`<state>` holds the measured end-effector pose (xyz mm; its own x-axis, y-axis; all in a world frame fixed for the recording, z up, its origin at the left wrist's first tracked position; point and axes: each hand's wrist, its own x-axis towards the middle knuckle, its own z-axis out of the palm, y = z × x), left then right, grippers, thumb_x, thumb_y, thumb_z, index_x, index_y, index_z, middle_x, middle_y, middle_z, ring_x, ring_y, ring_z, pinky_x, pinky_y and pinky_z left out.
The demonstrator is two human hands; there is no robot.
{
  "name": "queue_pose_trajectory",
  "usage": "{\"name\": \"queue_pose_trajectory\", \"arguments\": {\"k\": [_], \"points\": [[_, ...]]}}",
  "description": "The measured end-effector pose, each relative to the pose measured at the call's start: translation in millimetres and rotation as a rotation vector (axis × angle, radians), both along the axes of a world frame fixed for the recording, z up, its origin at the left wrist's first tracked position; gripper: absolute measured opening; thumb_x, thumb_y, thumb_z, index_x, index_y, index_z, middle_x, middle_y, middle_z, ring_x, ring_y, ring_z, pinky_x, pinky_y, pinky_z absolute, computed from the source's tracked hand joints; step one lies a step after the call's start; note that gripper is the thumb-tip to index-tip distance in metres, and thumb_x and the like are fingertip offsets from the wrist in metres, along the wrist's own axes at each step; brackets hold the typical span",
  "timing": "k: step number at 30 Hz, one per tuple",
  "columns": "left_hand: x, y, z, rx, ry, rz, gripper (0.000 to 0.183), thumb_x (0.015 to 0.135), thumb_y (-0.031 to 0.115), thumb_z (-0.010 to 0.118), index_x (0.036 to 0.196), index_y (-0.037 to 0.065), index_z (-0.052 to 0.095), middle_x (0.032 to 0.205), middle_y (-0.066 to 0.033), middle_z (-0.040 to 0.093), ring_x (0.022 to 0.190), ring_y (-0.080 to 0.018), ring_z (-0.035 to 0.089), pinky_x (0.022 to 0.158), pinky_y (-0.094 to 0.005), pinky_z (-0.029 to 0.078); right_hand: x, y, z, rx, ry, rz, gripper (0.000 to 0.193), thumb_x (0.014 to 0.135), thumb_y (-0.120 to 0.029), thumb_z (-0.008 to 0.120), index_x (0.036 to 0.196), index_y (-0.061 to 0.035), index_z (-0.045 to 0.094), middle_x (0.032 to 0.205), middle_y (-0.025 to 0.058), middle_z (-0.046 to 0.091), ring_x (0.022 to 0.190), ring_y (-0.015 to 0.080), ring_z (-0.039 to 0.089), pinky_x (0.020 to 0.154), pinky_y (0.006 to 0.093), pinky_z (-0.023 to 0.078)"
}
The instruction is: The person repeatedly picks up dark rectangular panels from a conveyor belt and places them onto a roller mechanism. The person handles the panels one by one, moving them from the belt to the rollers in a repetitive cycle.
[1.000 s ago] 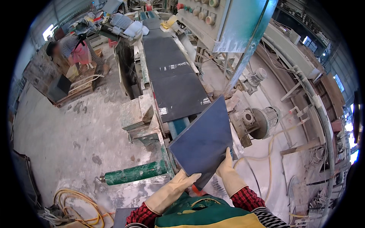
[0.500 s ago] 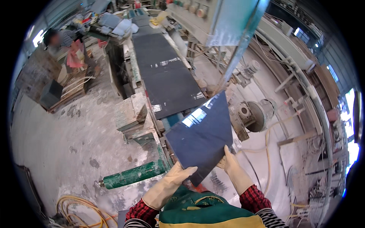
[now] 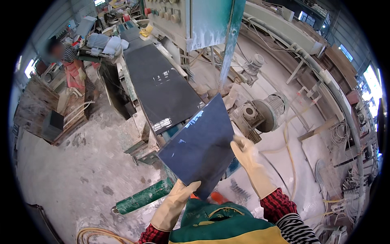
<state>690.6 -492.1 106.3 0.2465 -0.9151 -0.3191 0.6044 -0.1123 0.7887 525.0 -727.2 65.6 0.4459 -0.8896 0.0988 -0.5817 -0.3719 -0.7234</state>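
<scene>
A dark, glossy tile with slanted edges is tilted in front of me, over the near end of the conveyor. My left hand, in a cream rubber glove, grips its lower left edge, thumb on top and fingers hidden beneath. At the right edge is my gloved right hand, its curled fingers and thumb against the tile's rim. More dark tiles lie end to end along the conveyor beyond. Light reflects off their surfaces.
A green roller juts out left of the conveyor's end. On the right stand a motor and a control cabinet with a blue-green panel. A yellow hose coils at lower left. Another person is at far left near wooden pallets.
The view has turned slightly to the right. The held tile has shifted left in view, and my right hand has moved up along its right edge, with its fingers more curled.
</scene>
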Motion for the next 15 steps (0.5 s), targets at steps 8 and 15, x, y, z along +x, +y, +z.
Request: {"name": "queue_pose_trajectory", "arguments": {"k": [8,15], "points": [[-1,6,-12,0.031,-0.044,-0.052,0.064,0.088,0.005,0.063,0.146,0.001,0.039,0.14,-0.0068,0.049,0.127,-0.0175,0.046,0.107,-0.0332,0.036,133,72,142,-0.682,-0.506,0.485,0.049,0.081,-0.015,0.071,0.123,0.0035,0.055,0.125,0.0235,0.056,0.113,0.044,0.051,0.101,0.0535,0.037],[-8,10,-14,0.016,-0.061,-0.057,0.062,0.09,0.006,0.065,0.146,0.003,0.039,0.138,-0.0055,0.05,0.124,-0.0155,0.047,0.105,-0.0327,0.038,139,65,132,-0.69,-0.401,0.513,0.044,0.087,-0.013,0.062,0.129,0.0003,0.056,0.132,0.022,0.056,0.123,0.0462,0.048,0.107,0.055,0.033]]}}
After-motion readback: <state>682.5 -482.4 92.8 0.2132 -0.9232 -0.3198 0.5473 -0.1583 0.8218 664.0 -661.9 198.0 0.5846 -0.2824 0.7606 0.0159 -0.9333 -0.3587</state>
